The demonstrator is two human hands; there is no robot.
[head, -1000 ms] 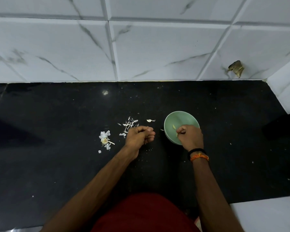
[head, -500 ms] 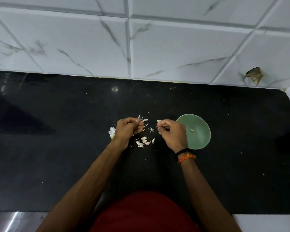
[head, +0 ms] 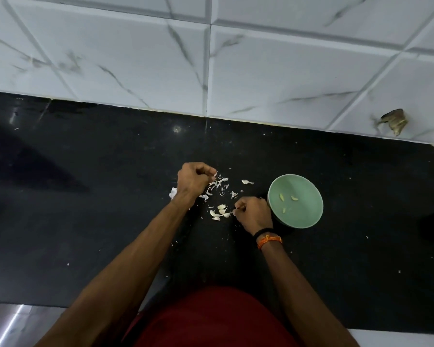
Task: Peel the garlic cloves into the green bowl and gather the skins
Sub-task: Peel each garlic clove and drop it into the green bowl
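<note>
The green bowl (head: 308,216) stands on the black counter with three peeled garlic cloves (head: 294,198) inside. White garlic skins (head: 219,211) lie scattered to its left. My right hand (head: 253,215) is just left of the bowl, fingers curled, pinching a small piece of skin at the pile's edge. My left hand (head: 193,182) hovers at the far left of the skins with its fingers curled tight; what it holds is hidden. A bit of unpeeled garlic (head: 173,192) shows from under the left wrist.
The black counter (head: 85,209) runs left and right, backed by a white marble-tiled wall (head: 211,58). A chipped hole (head: 393,122) marks the wall at the right. Small skin flecks dot the counter. A steel edge (head: 10,324) shows at the bottom left.
My right hand left the bowl, went to the skins, then dropped toward the near skin pile. My left hand moved slightly farther away. The view shifted left, so the bowl appears farther right.
</note>
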